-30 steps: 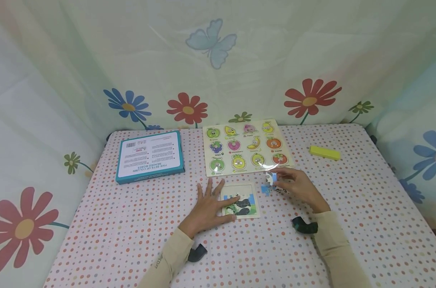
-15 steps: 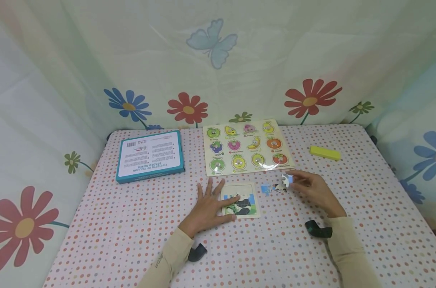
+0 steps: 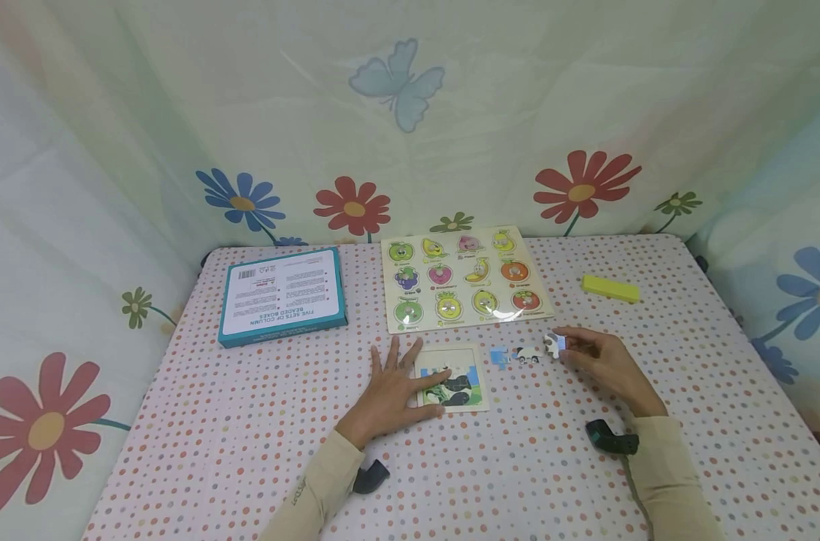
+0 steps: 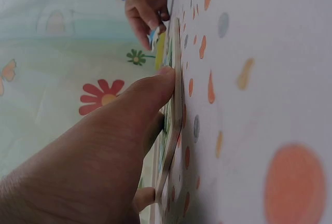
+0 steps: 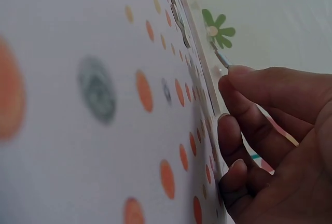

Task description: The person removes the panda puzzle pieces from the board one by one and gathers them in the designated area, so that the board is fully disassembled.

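A small square jigsaw tray [image 3: 452,349] with a black-and-white animal picture lies mid-table. My left hand [image 3: 386,392] rests across its left side, fingers spread, thumb at the near edge. In the left wrist view, the thumb [image 4: 167,76] touches the tray's side. Fingertips of my right hand [image 3: 602,366] pinch a white-and-blue jigsaw piece [image 3: 554,346] just above the cloth; its thin edge [image 5: 222,58] shows in the right wrist view. Between the tray and this hand lie a blue jigsaw piece [image 3: 500,357] and a black-and-white piece [image 3: 527,355].
Behind the tray lies a fruit puzzle board [image 3: 428,308] with several pictured fruits. A teal-edged box [image 3: 281,293] sits at the back left, and a yellow block [image 3: 610,288] at the back right. Flowered curtains [image 3: 301,98] stand round the dotted tabletop.
My right hand has drawn rightward with the pinched jigsaw piece, away from the tray, uncovering the black-and-white piece on the cloth. My left hand has stayed on the tray.
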